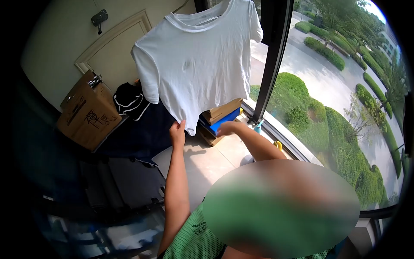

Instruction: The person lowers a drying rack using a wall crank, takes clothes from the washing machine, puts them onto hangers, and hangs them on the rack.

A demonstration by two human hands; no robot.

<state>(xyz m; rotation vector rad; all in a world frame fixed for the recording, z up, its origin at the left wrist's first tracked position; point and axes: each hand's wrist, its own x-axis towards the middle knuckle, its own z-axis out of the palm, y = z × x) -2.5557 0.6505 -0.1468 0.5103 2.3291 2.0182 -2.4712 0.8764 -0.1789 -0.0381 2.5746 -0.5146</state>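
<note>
A white short-sleeved T-shirt [198, 64] hangs spread out in front of me, its front facing me and its hem lowest at the left. My left hand [178, 131] is closed on that lower hem corner, pinching the fabric between thumb and fingers. To the right, my right hand [226, 128] is off the shirt, below its hem and in front of a blue box [220, 123]. Its fingers are loosely bent, with nothing visible in them. What holds the shirt up is mostly hidden behind its collar.
A brown cardboard box [88, 114] stands at the left beside a black cloth item with white trim [129, 99]. Another cardboard box [222, 111] rests above the blue one. A tall window [276, 64] with a dark frame runs along the right, over the tiled floor [207, 164].
</note>
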